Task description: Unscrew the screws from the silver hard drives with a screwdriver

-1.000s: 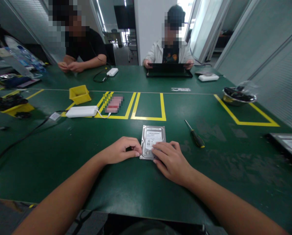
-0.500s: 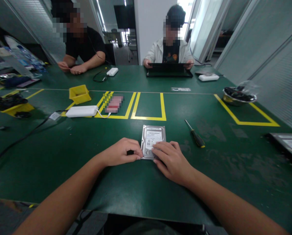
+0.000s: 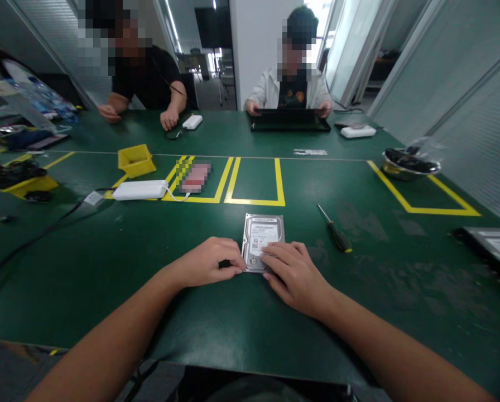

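A silver hard drive (image 3: 262,234) with a white label lies flat on the green table (image 3: 191,307), just in front of me. My left hand (image 3: 208,261) is curled at the drive's near left corner, its fingers pinched round a small dark thing I cannot make out. My right hand (image 3: 294,273) rests on the drive's near right part, fingertips pressed on its top. A screwdriver (image 3: 335,230) with a black and yellow handle lies on the table to the right of the drive, apart from both hands.
Yellow tape boxes (image 3: 256,181) mark the table beyond the drive. A yellow bin (image 3: 135,160), a white power strip (image 3: 140,190) and cables lie at the left. A metal bowl (image 3: 409,164) stands at the right. Two people sit across the table, one at a black laptop (image 3: 289,120).
My hands and the drive have barely moved. The person at the far left has shifted one hand toward the white box near them.
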Available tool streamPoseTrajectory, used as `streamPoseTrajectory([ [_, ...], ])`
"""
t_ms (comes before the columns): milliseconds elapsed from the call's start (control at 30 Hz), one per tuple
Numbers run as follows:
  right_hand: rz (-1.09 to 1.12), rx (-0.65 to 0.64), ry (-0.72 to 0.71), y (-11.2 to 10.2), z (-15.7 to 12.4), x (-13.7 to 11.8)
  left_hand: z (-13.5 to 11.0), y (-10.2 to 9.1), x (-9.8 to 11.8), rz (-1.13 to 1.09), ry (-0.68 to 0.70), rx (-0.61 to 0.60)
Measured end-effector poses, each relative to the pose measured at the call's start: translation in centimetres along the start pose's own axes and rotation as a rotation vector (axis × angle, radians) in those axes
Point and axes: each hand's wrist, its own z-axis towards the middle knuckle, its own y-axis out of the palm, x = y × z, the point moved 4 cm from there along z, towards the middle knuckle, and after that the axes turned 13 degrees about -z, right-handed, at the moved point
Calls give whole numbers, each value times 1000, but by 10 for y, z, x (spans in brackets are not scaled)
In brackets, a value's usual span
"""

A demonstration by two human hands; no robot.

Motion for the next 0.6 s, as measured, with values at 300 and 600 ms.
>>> streamPoseTrajectory([
  [300,-6,5,4,0,-1,-1,1,-2,-2,-11,-23,-7],
  [600,-1,-4,4,1,0,0,0,-2,1,44,34,-25],
])
